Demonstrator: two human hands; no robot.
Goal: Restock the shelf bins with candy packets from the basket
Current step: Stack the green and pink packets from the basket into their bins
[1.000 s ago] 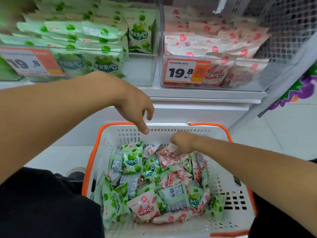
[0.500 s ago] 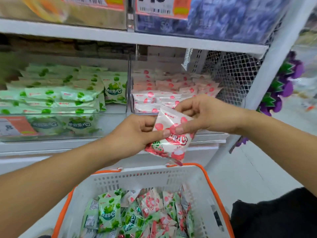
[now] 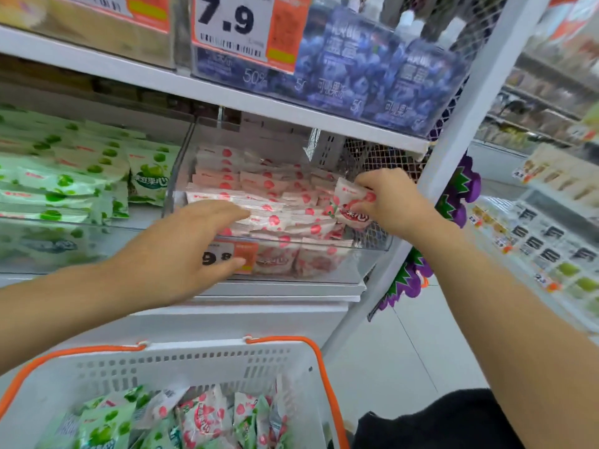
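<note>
Pinching a glossy pink packet (image 3: 351, 205) over the clear bin (image 3: 324, 254) — right hand (image 3: 389, 202); left hand (image 3: 191, 251) (fingers straight, together) touches its front.

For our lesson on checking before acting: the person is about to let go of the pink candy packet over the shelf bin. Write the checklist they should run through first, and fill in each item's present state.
1. Packet held securely: right hand pinches the pink packet. Ok.
2. Packet matches the bin: the clear bin holds the same pink packets; the green packets sit in the neighbouring bin. Ok.
3. Packet over the bin, not outside it: it is above the bin's right end, near the mesh. Ok.
4. Room in the bin: packets are piled high; spare space at that end: cannot tell.
5. Left hand out of the drop spot: open, reaching over the bin's front wall, clear of the packet. Ok.
6. More stock ready: the basket holds more packets. Ok.
</note>
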